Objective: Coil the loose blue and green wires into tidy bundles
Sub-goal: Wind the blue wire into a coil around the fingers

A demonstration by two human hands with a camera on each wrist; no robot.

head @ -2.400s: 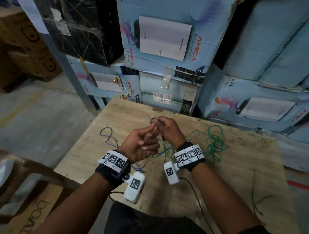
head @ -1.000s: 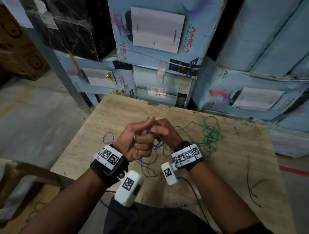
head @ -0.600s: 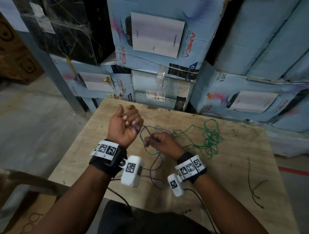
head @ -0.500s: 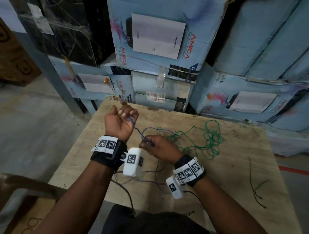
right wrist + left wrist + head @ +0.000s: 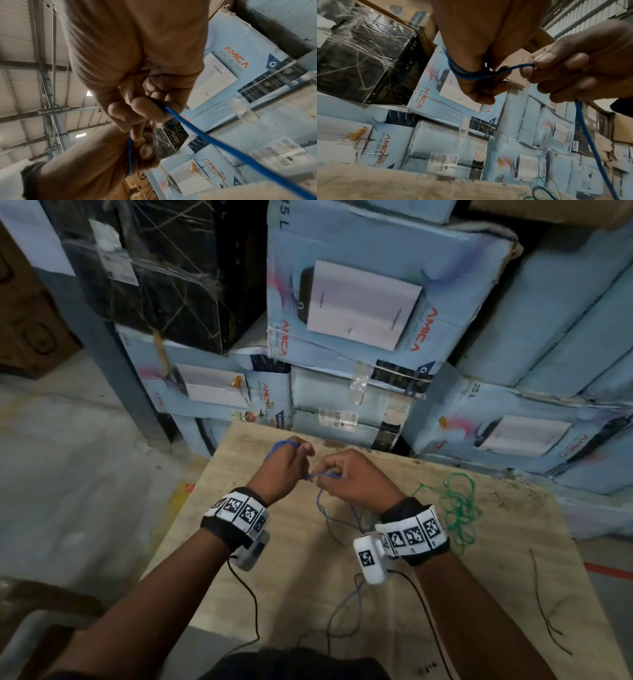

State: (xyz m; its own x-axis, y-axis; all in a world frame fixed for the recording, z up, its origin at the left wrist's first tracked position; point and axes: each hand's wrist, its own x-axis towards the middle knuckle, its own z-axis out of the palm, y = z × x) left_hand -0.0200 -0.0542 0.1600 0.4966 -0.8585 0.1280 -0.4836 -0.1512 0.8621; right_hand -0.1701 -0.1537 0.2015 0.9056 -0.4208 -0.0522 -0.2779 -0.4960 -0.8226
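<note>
Blue wire runs taut between a person's two hands above a plywood surface, several turns of it looped round the fingers of the left hand. In the left wrist view the loops sit snug across those curled fingers, and a short span leads off to the right hand, whose thumb and forefinger pinch the strand. The right wrist view shows the same pinch from below, the wire leaving the curled fingers and slanting down toward the surface. Below the hands the slack drops and trails in loose curves toward the near edge of the surface, beside the person's dark clothing.

Green wire lies uncoiled in a tangled heap on the surface, just beyond the right wrist and untouched by either hand; a thin strand of it reaches back under that wrist toward the blue slack. Both wrists carry black bands with white marker tags and small white cameras, each with a black lead. A short dark scrap of wire rests alone near the right side of the surface.

Behind the surface stand stacked pale-blue cartons printed AMICA, and at left a black box wrapped in clear film. Grey concrete floor spreads to the left.
</note>
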